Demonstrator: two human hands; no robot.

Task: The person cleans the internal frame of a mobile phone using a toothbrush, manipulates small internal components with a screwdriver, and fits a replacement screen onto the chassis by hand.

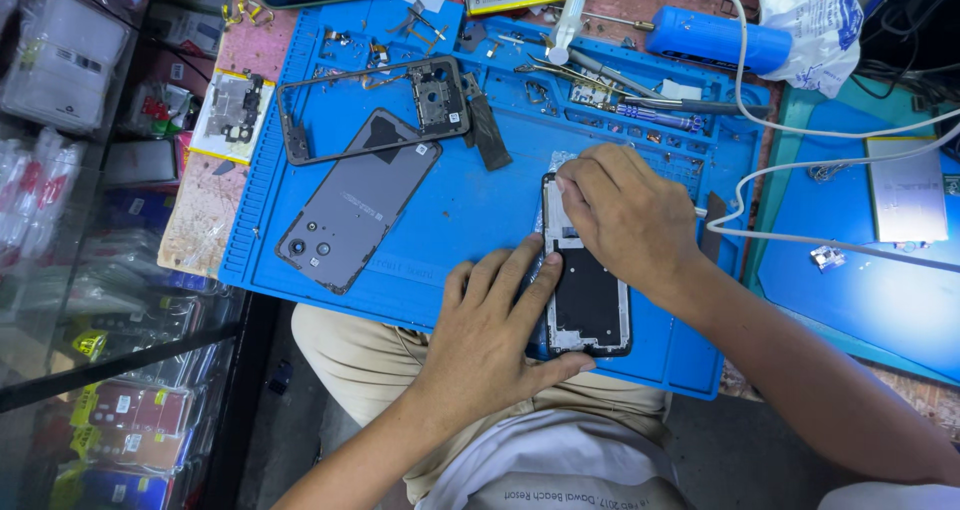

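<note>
An opened phone body (588, 300) lies upright on the blue repair mat (470, 210), its dark inner plate facing up. My left hand (490, 340) rests on the phone's left and bottom edges, fingers pressed along its side. My right hand (625, 215) is on the phone's upper part, with the fingertips pinched at its top left corner. Whether the fingers hold a small tool or part is hidden.
A grey phone back cover (355, 205) and a dark frame (375, 105) lie on the mat's left. Tweezers, screws and small parts (590, 75) crowd the far edge, beside a blue cylinder (715, 38). White cables (800, 165) cross on the right. A glass case (90, 270) stands at left.
</note>
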